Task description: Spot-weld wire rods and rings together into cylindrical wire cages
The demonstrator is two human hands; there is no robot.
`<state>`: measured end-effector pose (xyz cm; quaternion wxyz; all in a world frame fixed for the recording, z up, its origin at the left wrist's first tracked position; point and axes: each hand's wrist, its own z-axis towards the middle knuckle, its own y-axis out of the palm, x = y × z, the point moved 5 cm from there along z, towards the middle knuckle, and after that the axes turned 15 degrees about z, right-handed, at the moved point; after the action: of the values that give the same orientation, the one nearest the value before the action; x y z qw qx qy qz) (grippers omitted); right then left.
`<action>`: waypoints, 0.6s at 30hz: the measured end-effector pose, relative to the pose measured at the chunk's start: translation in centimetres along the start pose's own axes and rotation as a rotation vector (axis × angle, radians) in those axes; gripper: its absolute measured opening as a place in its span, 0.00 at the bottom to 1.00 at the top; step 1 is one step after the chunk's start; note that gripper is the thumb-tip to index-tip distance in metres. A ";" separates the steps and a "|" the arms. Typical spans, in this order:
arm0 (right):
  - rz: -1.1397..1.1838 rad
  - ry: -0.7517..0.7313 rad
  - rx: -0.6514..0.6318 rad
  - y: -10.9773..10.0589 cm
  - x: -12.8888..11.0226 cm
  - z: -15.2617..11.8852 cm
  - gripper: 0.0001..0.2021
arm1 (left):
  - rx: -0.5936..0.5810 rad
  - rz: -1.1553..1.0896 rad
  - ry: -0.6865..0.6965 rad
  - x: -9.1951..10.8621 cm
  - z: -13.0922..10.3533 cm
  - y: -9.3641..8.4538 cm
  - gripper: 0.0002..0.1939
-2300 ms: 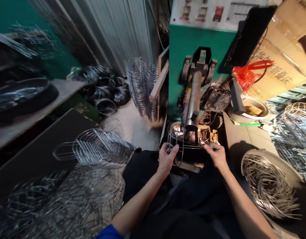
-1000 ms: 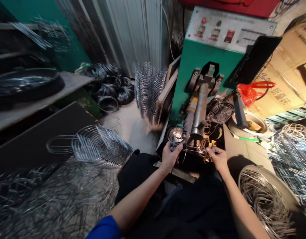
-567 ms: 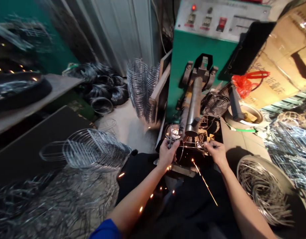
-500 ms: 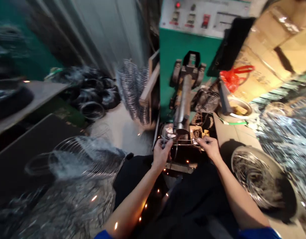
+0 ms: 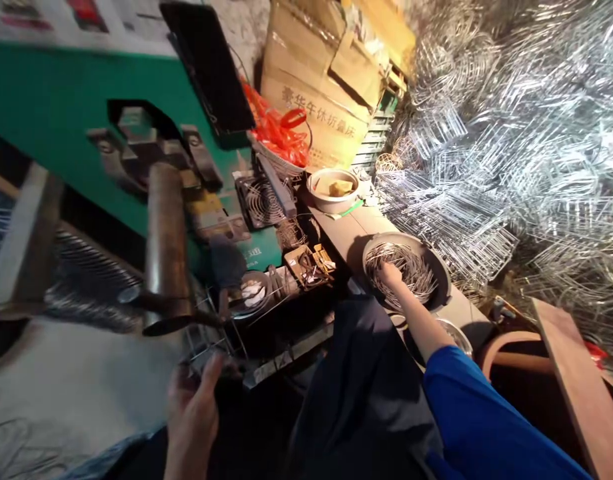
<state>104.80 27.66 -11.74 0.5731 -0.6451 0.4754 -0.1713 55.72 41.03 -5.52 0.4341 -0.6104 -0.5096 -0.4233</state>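
Low and left of centre is my left hand (image 5: 194,403), blurred, with its thumb raised and its fingers curled round a thin wire frame (image 5: 206,343). The frame shows beneath the machine's thick metal cylinder (image 5: 166,240). Over on the right, my right hand (image 5: 389,275) reaches into a round basin (image 5: 439,280) of loose bent wire pieces (image 5: 411,270). Its fingertips are down among the wires and hidden, so I cannot tell whether they grip any.
A green machine (image 5: 51,100) stands at the left. Near its base are a small fan (image 5: 261,200) and a little box of metal bits (image 5: 306,267). Behind are a white bowl (image 5: 331,190) and a cardboard box (image 5: 311,100). Wire racks (image 5: 486,173) pile up at right; a wooden board (image 5: 581,393) leans nearby.
The view has swung right. My right hand has left the spot beneath the cylinder and is now in the basin of wires. Flying sparks seen earlier no longer show.
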 end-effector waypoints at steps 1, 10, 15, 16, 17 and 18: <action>-0.008 0.032 -0.016 0.7 1.3 0.3 0.15 | 0.012 0.013 -0.004 0.0 0.1 0.0 0.27; 0.034 0.004 0.002 4.3 3.8 1.0 0.13 | -0.042 0.098 -0.101 0.8 0.2 -0.3 0.30; 0.158 -0.014 0.103 3.2 3.9 0.1 0.12 | -0.108 0.063 -0.021 1.9 0.0 0.2 0.30; 0.197 -0.005 0.135 2.6 3.9 -0.1 0.12 | -0.095 0.048 0.011 1.9 -0.1 0.2 0.30; 0.238 0.006 0.176 1.8 4.0 -0.2 0.14 | -0.079 0.035 0.042 1.8 -0.2 0.2 0.29; 0.280 0.016 0.228 0.7 4.1 -0.4 0.16 | -0.063 0.025 0.065 1.7 -0.4 0.2 0.28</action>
<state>106.27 24.19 -13.57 0.6572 -0.5020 0.5426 -0.1476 56.10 41.06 -3.84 0.4364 -0.6161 -0.4739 -0.4532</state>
